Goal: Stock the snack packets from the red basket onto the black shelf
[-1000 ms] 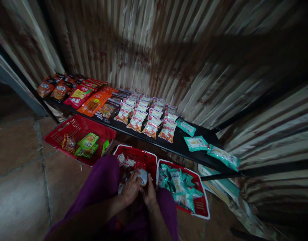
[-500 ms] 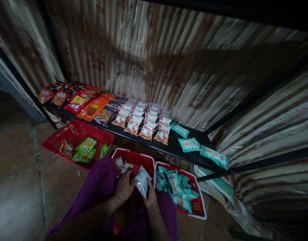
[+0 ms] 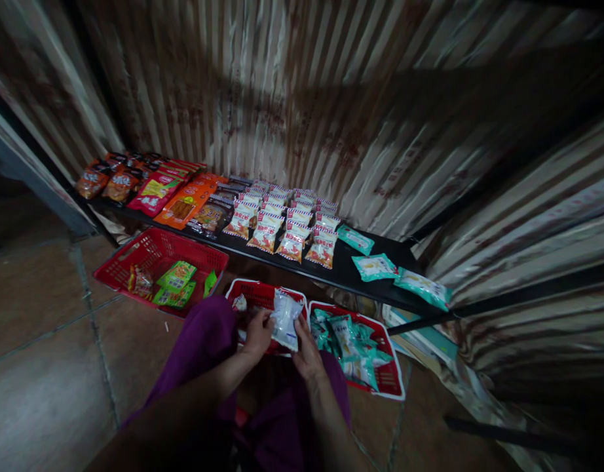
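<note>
A white snack packet (image 3: 285, 319) is held over the middle red basket (image 3: 263, 286), its plain back side towards me. My left hand (image 3: 258, 334) pinches the packet's left edge. Around its right edge close the fingers of my right hand (image 3: 306, 347). Below, a few small packets (image 3: 240, 303) show inside the basket, partly hidden by my left hand. On the black shelf (image 3: 253, 252) ahead stand rows of white and orange snack packets (image 3: 266, 231).
A red basket (image 3: 110, 262) at left holds green packets (image 3: 177, 275) and a red-yellow one. The right basket (image 3: 393, 373) is filled with teal packets (image 3: 351, 341). Teal packets (image 3: 374, 267) also lie on the shelf's right; orange and red bags (image 3: 157, 189) occupy its left. A striped curtain hangs behind.
Both hands have raised the white packet slightly and turned it more upright. My left hand has come over from the small packets to grip its left edge. The view has shifted a little.
</note>
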The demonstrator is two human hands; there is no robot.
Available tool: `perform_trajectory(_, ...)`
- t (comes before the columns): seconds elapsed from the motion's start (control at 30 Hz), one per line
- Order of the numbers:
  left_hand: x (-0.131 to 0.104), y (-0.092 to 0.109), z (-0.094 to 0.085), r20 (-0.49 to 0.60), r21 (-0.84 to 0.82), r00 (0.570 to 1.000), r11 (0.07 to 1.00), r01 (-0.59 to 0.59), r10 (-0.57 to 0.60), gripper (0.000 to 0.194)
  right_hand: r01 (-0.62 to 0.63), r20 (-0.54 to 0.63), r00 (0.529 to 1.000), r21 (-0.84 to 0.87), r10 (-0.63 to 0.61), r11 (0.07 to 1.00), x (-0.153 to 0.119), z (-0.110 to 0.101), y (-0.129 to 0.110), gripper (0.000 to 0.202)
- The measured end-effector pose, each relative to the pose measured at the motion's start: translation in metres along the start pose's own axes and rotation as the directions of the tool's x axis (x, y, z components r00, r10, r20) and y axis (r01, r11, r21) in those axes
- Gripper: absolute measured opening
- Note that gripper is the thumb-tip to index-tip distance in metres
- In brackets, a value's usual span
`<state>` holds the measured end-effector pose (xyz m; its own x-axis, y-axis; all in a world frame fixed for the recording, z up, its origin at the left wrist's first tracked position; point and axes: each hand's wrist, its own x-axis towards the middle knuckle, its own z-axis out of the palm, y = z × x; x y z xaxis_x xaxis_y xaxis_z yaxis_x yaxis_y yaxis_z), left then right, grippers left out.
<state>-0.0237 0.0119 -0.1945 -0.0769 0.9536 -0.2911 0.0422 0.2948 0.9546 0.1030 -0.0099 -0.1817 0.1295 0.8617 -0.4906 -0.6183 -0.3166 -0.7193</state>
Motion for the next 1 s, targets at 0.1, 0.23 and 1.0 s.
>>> perform_trajectory(0.1, 0.0, 0.014, 0.0, -0.041, -0.027, 0.998, 0.999, -0.045, 0.044, 0.02, 0.03, 0.016, 0.999, -0.009, -0.03, 0.999, -0.014, 0.009, -0.003, 0.054)
perform_trajectory(0.23, -0.003, 0.025, -0.003, -0.058, -0.071, 0.997, 0.995, -0.064, 0.06, 0.021, 0.082, -0.022, 0.996, 0.02, -0.082, 0.996, -0.025, 0.018, -0.002, 0.049)
perform_trajectory(1.0, 0.01, 0.112, -0.032, 0.161, -0.373, 0.986, 0.923, 0.1, -0.041, 0.035, 0.099, -0.031, 0.995, 0.007, -0.099, 0.995, -0.052, 0.024, -0.02, 0.04)
